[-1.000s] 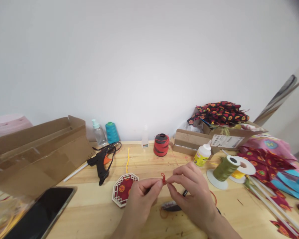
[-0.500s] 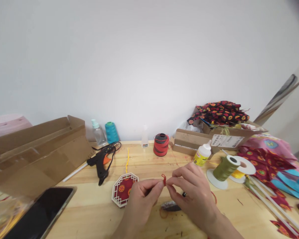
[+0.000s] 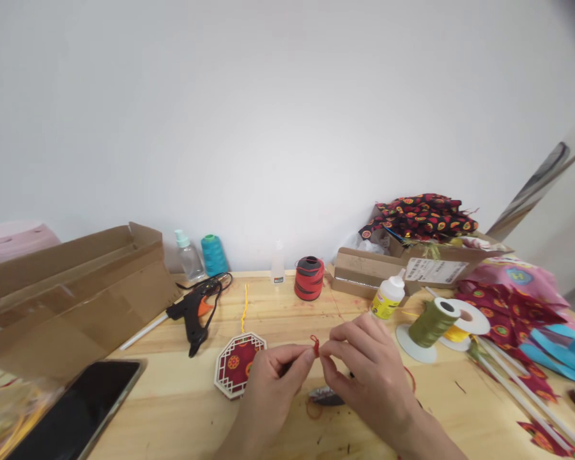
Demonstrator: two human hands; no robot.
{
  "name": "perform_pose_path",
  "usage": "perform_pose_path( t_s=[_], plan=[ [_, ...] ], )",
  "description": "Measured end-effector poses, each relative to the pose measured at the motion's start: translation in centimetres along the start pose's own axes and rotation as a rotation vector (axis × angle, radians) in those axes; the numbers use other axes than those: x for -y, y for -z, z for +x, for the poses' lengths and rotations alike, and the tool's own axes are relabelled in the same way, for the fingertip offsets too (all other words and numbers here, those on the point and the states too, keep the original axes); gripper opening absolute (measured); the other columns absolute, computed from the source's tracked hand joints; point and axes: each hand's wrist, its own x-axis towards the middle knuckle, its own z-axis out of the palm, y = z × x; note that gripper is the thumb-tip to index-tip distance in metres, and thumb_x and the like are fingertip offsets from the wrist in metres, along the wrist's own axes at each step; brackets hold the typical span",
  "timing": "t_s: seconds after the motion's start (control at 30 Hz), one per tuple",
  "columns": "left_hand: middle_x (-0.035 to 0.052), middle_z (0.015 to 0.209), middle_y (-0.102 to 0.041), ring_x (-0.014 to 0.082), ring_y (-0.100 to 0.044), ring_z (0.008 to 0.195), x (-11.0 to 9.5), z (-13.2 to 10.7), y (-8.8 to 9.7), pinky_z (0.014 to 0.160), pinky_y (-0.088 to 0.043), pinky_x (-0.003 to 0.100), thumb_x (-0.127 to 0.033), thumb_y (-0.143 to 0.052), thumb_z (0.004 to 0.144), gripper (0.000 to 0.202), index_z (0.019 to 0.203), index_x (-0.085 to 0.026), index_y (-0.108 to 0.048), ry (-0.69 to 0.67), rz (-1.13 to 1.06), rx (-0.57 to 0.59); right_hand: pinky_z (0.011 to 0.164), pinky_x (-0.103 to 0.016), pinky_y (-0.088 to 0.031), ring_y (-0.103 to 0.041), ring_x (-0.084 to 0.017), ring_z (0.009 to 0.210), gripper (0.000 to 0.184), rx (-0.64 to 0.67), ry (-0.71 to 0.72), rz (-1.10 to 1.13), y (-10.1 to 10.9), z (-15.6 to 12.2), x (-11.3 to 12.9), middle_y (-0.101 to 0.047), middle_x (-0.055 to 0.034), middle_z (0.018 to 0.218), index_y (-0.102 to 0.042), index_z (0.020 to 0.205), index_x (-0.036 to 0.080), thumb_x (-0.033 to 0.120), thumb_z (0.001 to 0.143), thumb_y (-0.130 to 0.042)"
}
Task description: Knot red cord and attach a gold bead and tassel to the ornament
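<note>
A small looped red cord [image 3: 315, 345] stands up between my fingertips above the table. My left hand [image 3: 278, 383] pinches it between thumb and forefinger. From the other side my right hand [image 3: 368, 367] is closed at its fingertips on the same cord; the exact hold is too small to make out. More red cord trails out past the right wrist. Just left of my left hand lies an octagonal wooden frame [image 3: 234, 367] with patterned red fabric and a yellow cord [image 3: 244, 310] at its top. A dark-bladed tool [image 3: 326, 396] is partly hidden below my right hand.
A black glue gun [image 3: 194, 316], a phone [image 3: 81, 406] and a cardboard box [image 3: 76, 294] are on the left. Behind stands a red thread spool [image 3: 309, 278]. To the right are a glue bottle [image 3: 388, 297], a green thread spool [image 3: 434, 324], fabric and white sticks.
Both hands keep nearly the same pose on the red cord. The right hand has shifted very slightly left, covering more of the dark tool.
</note>
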Motion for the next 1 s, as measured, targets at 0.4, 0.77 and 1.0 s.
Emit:
perform_pose_path(
  t_s=[0.4,0.77,1.0],
  plan=[
    [-0.0063,0.051,-0.027,0.0076,-0.018,0.048,-0.23,-0.12,-0.03,0.042,-0.016,0.021,-0.032,-0.050,0.078,0.028,0.057,-0.014,-0.058,-0.024,0.024,0.005,0.057,-0.029,-0.028,-0.039,-0.013,0.059,0.015,0.029,0.107,-0.139,-0.27,-0.65,-0.27,-0.055,0.0013,0.060,-0.053,0.062,0.018,0.012,0.076,-0.052],
    [-0.0041,0.055,-0.035,0.0092,-0.027,0.053,0.21,0.02,0.15,0.048,-0.024,0.020,-0.033,-0.049,0.078,0.028,0.059,-0.014,-0.059,-0.067,0.056,0.018,0.056,-0.030,-0.028,-0.038,-0.014,0.061,0.015,0.152,0.163,-0.154,-0.01,-0.96,-0.32,-0.055,0.0000,0.064,-0.052,0.066,0.017,0.015,0.081,-0.049],
    [-0.0042,0.054,-0.034,0.0090,-0.027,0.052,-0.01,0.10,0.16,0.047,-0.023,0.020,-0.033,-0.050,0.078,0.027,0.063,-0.014,-0.063,-0.033,0.045,-0.017,0.054,-0.028,-0.031,-0.042,-0.014,0.060,0.013,0.068,0.059,0.028,0.02,-0.23,-0.32,-0.057,-0.0013,0.064,-0.059,0.070,0.018,0.012,0.078,-0.052]
  ],
)
